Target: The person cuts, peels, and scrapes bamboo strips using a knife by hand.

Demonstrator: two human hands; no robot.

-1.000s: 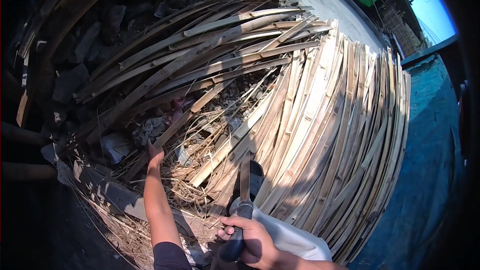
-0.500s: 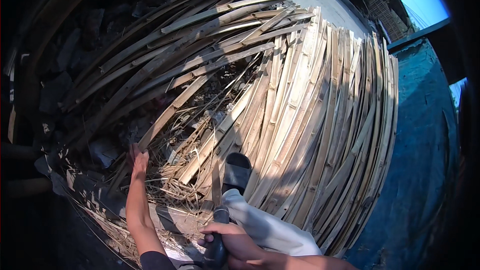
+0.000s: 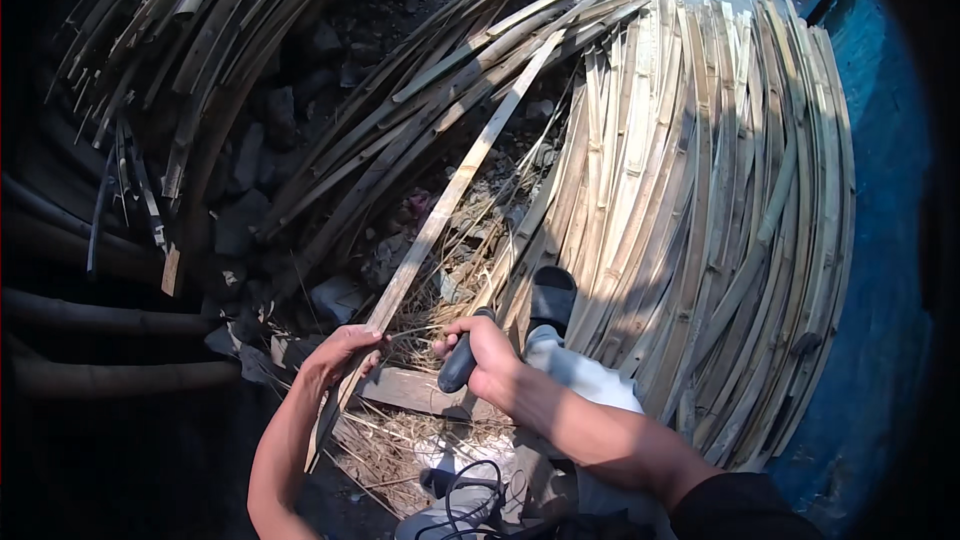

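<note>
One left hand point(image 3: 341, 348) clamped on bamboo strip point(image 3: 441, 211); right hand point(image 3: 488, 352) wrapped around black handle point(image 3: 458, 366), far end unclear.

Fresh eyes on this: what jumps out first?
The sunlit bamboo strips fanned across the right of centre, with a blue surface beyond them at far right. Then, at lower centre, the right hand closed around a black handle. Left of it, the left hand grips a long strip slanting up toward top centre.
</note>
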